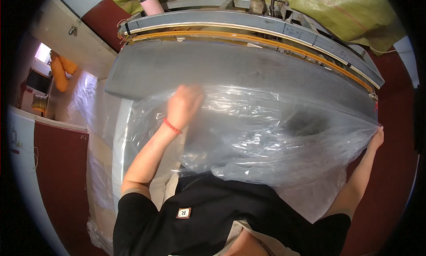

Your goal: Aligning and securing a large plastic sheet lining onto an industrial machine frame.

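A wide sheet of clear plastic film [259,143] spreads across the near part of a grey work surface [177,63], wrinkled and glossy, and hangs down in front of my body. At the far right, my right hand [377,137] is closed on the film's edge and pulls it into taut folds. My left hand [184,106] is over the film's upper left part, a red beaded bracelet [172,126] on its wrist. Motion smears its fingers, so whether it grips the film does not show.
Behind the surface runs a grey metal bar [248,22] with an orange strip [208,34] along it. A pink bottle [150,3] stands at the back left. Yellow-green woven sheeting [350,12] lies behind. A door [73,30] is at left, with more plastic film [84,94] on the floor.
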### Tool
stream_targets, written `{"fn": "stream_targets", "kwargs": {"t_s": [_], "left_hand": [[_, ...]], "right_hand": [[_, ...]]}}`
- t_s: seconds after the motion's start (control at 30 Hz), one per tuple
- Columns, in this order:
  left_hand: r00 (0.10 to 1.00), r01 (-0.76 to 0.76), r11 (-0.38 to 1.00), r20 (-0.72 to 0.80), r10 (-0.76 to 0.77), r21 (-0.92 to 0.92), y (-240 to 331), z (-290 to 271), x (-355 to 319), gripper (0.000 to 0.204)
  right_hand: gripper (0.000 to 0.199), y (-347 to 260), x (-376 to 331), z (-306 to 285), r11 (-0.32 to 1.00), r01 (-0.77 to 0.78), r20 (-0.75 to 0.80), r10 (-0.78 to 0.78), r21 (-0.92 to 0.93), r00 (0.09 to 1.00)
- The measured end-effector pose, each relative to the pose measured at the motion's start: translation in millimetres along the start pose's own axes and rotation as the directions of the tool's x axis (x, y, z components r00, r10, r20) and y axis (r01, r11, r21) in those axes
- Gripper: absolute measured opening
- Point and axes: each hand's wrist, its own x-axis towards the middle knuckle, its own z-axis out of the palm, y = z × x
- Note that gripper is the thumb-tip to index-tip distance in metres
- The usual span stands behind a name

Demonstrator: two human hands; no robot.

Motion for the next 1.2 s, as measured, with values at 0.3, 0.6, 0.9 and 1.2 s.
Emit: {"fn": "stream_targets", "kwargs": {"t_s": [0.3,0.6,0.9,1.2], "left_hand": [[0.99,0.126,0.992,-0.066,-0.128,-0.029,-9.2,5.1,14.5,0.014],[0.613,0.311,0.456,-0.191,-0.767,-0.834,-74.0,3.7,93.6,0.007],[0.687,0.346,0.649,-0.288,-0.667,-0.678,-228.9,69.6,137.0,0.019],[0.683,0.283,0.519,-0.21,-0.699,-0.807,-216.7,61.6,140.0,0.021]], "right_hand": [[0.03,-76.8,-27.0,-53.7,0.887,-0.196,0.051,0.193,0.419,0.98],[0.031,-170.1,-30.8,87.2,0.877,0.194,-0.054,-0.241,-0.44,0.969],[0.024,-155.0,-27.9,215.3,0.977,0.074,-0.088,-0.057,0.201,0.994],[0.012,-156.9,-20.4,216.4,0.997,0.073,-0.39,-0.061,0.017,0.919]]}}
